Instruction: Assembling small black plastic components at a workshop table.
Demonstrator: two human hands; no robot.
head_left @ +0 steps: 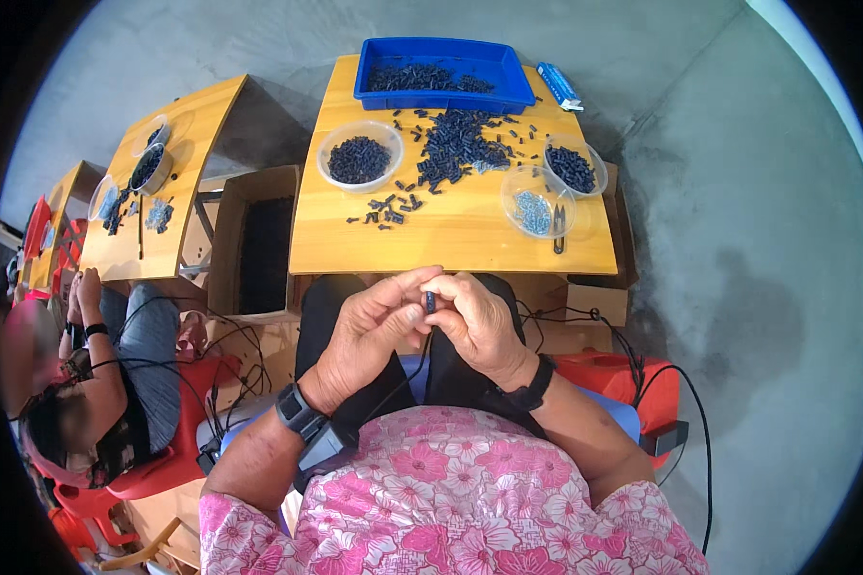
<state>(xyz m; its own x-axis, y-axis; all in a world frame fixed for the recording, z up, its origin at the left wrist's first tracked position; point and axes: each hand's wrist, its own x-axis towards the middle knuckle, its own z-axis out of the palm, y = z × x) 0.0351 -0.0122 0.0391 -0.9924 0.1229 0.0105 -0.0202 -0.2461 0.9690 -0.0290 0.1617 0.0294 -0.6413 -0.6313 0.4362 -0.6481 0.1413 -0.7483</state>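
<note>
My left hand (374, 326) and my right hand (479, 326) meet above my lap, just short of the table's near edge. Pinched between their fingertips is a small dark cylindrical part (430, 302), held roughly upright. The fingers of both hands are closed around it, which hides some of its surface. Beyond them on the yellow wooden table (451, 240), a loose pile of small black parts (455, 144) spreads out. A smaller scatter of black parts (388, 209) lies nearer to me on the left.
A blue tray (362, 91) with black parts stands at the far edge, beside a blue box (559, 86). Round tubs (393, 139) hold black parts; a clear tub (511, 196) holds small bluish pieces near black tweezers (558, 230). Cardboard boxes (222, 249) flank the table. A co-worker (105, 383) sits left.
</note>
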